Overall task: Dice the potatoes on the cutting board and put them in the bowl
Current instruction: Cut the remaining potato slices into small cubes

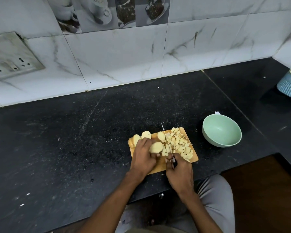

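No legible writing; hands, knife, perhaps unlabelled.

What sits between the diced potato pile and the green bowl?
Nothing visible. From the diced potato pile on the cutting board, only bare black counter lies before the green bowl, which looks empty.

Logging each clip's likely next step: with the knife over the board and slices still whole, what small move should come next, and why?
Probably press the knife down through the slice the left hand steadies: potato slices remain uncut, diced pieces sit right of the blade, the right hand grips the handle, and the green bowl looks empty.
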